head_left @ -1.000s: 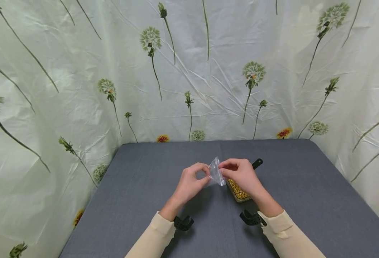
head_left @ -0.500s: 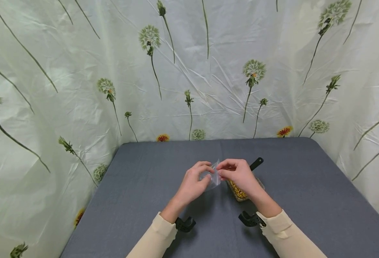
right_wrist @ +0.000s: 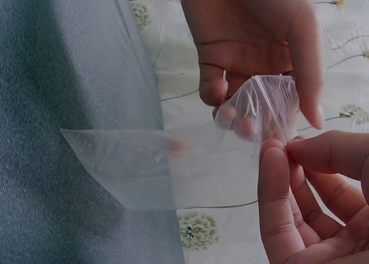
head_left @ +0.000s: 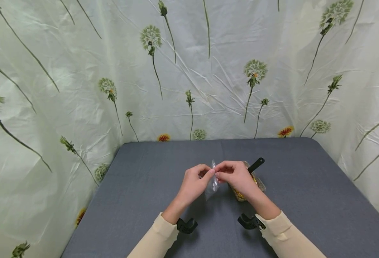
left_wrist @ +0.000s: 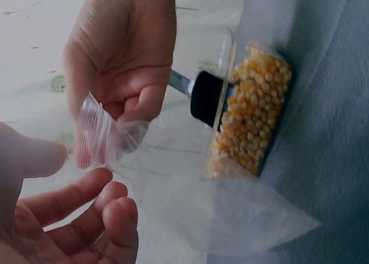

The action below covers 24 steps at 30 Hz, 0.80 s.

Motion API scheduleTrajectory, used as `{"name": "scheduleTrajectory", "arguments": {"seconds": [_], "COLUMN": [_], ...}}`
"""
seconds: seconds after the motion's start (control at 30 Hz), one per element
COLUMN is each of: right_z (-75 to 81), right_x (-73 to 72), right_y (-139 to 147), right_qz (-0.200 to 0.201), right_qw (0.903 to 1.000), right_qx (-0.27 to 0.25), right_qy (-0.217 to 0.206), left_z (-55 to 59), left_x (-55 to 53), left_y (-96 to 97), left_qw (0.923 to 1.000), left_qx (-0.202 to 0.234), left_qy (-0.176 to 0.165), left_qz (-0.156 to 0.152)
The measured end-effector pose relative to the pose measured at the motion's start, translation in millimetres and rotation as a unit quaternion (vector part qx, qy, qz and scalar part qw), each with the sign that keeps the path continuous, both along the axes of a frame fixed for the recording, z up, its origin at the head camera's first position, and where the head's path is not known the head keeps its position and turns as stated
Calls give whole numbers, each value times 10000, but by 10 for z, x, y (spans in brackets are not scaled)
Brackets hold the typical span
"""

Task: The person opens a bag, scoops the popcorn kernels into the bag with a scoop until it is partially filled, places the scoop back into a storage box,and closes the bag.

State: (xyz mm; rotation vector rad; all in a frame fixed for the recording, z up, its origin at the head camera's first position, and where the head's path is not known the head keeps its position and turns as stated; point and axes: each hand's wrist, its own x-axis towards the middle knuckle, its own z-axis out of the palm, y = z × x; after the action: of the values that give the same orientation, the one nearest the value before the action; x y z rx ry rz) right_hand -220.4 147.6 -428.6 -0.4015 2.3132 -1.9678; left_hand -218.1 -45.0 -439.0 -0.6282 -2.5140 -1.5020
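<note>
A clear zip-lock bag (head_left: 214,183) hangs between my hands above the table, its lower part looking flat in the right wrist view (right_wrist: 127,166). My right hand (head_left: 236,175) pinches the bag near its zip edge between thumb and index finger. At the bag's other side is my left hand (head_left: 194,182); its fingertips are against the plastic, and in the left wrist view the thumb (left_wrist: 43,155) stands apart from the index finger. Beneath my right hand sits a clear container of corn kernels (left_wrist: 253,97), partly hidden in the head view. A black-handled utensil (head_left: 256,165) leans in it.
A dark grey cloth covers the table (head_left: 157,161). Behind it and at the sides hangs a pale curtain (head_left: 176,79) with a dandelion print. Black wrist mounts (head_left: 187,225) stick out below both wrists.
My left fingers spread away from the bag's mouth and came back toward the right fingertips. The bag's mouth has turned edge-on and narrowed. My right hand keeps its pinch.
</note>
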Motion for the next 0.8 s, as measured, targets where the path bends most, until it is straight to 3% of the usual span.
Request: {"name": "scheduleTrajectory", "arguments": {"seconds": [0.13,0.33,0.63,0.8], "right_z": [11,-19,-32,-30], "right_x": [22,20,27,56], "right_y": [-19,-44,-97,-116], "right_qz": [95,74,-181,-74], "right_qw": [9999,9999,9998,9990], "right_qx": [-67,-102,-20,420], "right_qy": [-4,-64,-69,89], "left_z": [10,10,19,41], "left_x": [1,5,-7,8], "left_y": [14,20,16,15], "left_qw": [9993,9981,9988,9990], "left_qx": [231,435,390,355], "left_qy": [-295,-430,-295,-251], "left_qz": [10,36,68,51]}}
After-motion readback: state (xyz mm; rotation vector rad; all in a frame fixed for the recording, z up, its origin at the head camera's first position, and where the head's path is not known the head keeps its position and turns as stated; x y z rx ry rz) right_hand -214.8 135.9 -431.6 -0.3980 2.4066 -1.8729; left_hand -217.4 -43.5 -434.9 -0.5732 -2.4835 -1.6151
